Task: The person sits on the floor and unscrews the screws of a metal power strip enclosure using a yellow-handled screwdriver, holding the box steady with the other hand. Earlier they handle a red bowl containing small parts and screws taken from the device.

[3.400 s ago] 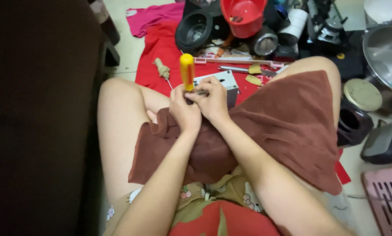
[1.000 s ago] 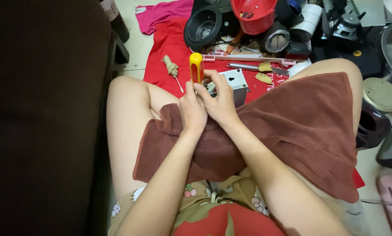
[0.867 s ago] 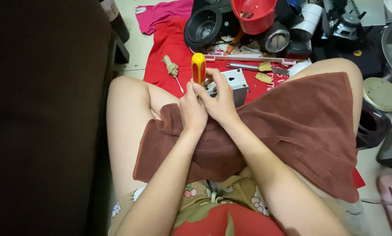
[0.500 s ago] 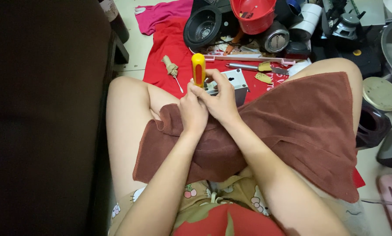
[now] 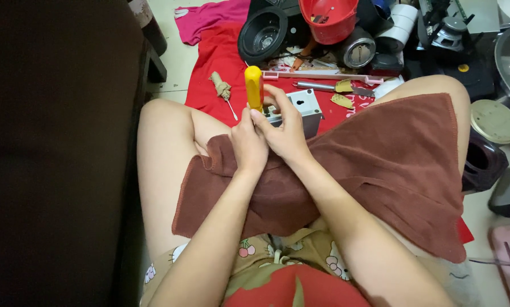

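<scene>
A large dark piece of furniture (image 5: 56, 153) fills the whole left side of the view and walls in the person's left thigh, so there is little room to swing that way. Across the lap lies a wide brown terry towel (image 5: 380, 170), draped from the right knee down to the bunched edge under the wrists; its far hem hangs off the right thigh. Beyond the knees a red cloth (image 5: 221, 62) spreads on the pale floor, crowded at the top with a round black speaker-like part (image 5: 263, 34), an upturned red plastic bowl-shaped housing (image 5: 329, 20) and a long pink plastic strip (image 5: 323, 75), which leaves only a narrow bare patch just ahead of the hands. The small grey metal box (image 5: 300, 105) rests at the towel's front edge between the knees, partly hidden by fingers. The right hand (image 5: 286, 133) curls over the box's near side and steadies it. The left hand (image 5: 248, 142) is closed around the lower shaft of the yellow-handled screwdriver (image 5: 254, 88), which stands upright with its tip down at the box; the tip itself is hidden. As a judgement, the work on the box looks midway: the tool is seated and the box seems whole, with no loose screws visible on the towel.
</scene>
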